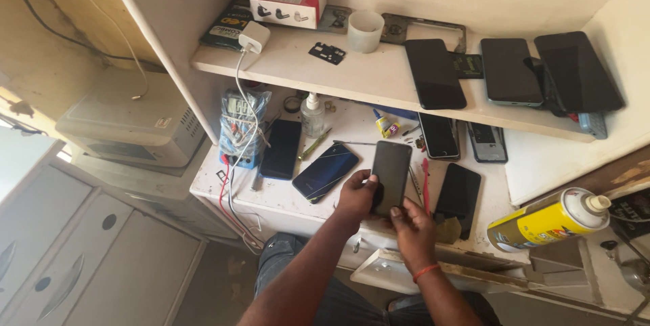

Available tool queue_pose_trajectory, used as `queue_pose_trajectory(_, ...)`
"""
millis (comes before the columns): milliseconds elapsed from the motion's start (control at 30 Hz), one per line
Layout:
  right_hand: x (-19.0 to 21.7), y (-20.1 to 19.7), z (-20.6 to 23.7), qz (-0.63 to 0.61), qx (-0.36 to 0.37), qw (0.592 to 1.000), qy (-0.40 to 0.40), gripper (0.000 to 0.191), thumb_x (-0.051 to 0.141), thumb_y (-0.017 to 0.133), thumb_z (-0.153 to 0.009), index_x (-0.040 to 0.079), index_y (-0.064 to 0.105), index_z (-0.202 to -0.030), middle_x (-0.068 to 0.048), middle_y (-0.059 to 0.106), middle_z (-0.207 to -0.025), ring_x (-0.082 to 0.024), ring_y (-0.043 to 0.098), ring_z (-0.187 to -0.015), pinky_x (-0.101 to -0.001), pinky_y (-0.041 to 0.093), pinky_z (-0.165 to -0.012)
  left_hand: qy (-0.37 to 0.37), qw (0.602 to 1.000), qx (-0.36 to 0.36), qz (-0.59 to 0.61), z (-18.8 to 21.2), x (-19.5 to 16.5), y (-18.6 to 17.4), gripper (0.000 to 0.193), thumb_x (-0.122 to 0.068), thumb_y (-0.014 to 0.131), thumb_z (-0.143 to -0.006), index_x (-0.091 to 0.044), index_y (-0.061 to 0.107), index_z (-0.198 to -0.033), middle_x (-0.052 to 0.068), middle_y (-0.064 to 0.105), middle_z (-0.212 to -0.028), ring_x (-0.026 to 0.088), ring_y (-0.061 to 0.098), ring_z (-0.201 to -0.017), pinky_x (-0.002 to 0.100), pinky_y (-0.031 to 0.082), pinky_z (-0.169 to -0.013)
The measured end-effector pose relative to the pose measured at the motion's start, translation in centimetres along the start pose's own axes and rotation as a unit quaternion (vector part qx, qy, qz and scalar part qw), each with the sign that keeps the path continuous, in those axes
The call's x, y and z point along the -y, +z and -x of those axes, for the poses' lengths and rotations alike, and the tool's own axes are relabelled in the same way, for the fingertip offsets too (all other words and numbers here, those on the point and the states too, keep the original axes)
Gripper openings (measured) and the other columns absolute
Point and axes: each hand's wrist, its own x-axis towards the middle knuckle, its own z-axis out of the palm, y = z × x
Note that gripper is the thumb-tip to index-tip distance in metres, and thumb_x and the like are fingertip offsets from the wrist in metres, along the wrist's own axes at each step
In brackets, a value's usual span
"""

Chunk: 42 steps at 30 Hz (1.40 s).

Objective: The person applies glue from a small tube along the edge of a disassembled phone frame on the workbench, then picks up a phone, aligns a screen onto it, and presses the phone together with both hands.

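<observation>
Left hand (pixel 357 196): grip closed on the left edge of the slim black glossy rectangular phone (pixel 391 176).
Phone: upright, dark blank face up, over the white table (pixel 284 194).
Right hand (pixel 413 228): at the phone's 5 o'clock, fingers pinching its bottom corner.
Yellow spray can (pixel 550 220): at 3 o'clock, lying tilted.

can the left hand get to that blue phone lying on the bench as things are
Probably yes, but not freely. The blue phone lies just beside the left hand with nothing between them, yet that hand and the right hand both grip the black phone, so it would have to let go first.
</observation>
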Motion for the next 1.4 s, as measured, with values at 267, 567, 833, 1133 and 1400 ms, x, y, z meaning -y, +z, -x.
queue_pose_trajectory(267,3.2,1.8,2.3,0.264,-0.004,0.929,-0.258,0.054,0.01,0.073,-0.085,0.001,0.062,-0.137,-0.007,0.071,-0.088,-0.009,0.069,-0.066,-0.0263,0.057,-0.058,0.093,0.993,0.054,0.05,-0.7,1.3,-1.1,0.029,-0.024,0.049,-0.104,-0.002,0.064,-0.115,0.009,0.068,-0.099,0.018,0.063,-0.089,0.033,0.052,-0.083)
queue_pose_trajectory(567,5.4,2.7,2.9,0.419,0.004,0.838,-0.35,0.053,0.016,0.075,-0.081,0.003,0.066,-0.131,-0.01,0.069,-0.08,-0.022,0.07,-0.067,-0.035,0.057,-0.061,0.064,0.977,0.128,0.159,1.1,0.4,-2.4,0.053,-0.034,0.051,-0.101,-0.019,0.045,-0.151,0.001,0.068,-0.115,0.014,0.065,-0.1,0.034,0.056,-0.087)
queue_pose_trajectory(833,4.7,3.3,3.0,0.376,0.05,0.86,-0.34,0.061,0.023,0.078,-0.08,0.004,0.063,-0.136,-0.01,0.071,-0.095,-0.022,0.073,-0.078,-0.0342,0.059,-0.07,0.021,0.973,0.13,0.191,-0.3,2.0,-3.0,0.059,-0.028,0.05,-0.103,-0.01,0.039,-0.159,0.01,0.069,-0.101,0.023,0.07,-0.093,0.038,0.059,-0.086)
queue_pose_trajectory(1133,3.3,1.9,2.7,0.331,0.069,0.875,-0.345,0.065,0.019,0.077,-0.086,0.007,0.055,-0.146,-0.012,0.069,-0.092,-0.023,0.071,-0.081,-0.0343,0.058,-0.073,0.05,0.967,0.172,0.183,-0.2,2.7,-3.7,0.07,-0.018,0.053,-0.097,-0.007,0.032,-0.162,0.009,0.069,-0.103,0.019,0.068,-0.09,0.034,0.055,-0.083)
queue_pose_trajectory(1400,3.0,1.9,3.0,0.323,0.075,0.884,-0.329,0.067,0.019,0.076,-0.086,0.008,0.054,-0.148,-0.011,0.068,-0.092,-0.022,0.071,-0.081,-0.0342,0.058,-0.073,0.053,0.97,0.171,0.166,-0.4,3.1,-4.0,0.074,-0.021,0.052,-0.095,-0.007,0.029,-0.163,0.012,0.069,-0.108,0.021,0.069,-0.096,0.036,0.055,-0.089)
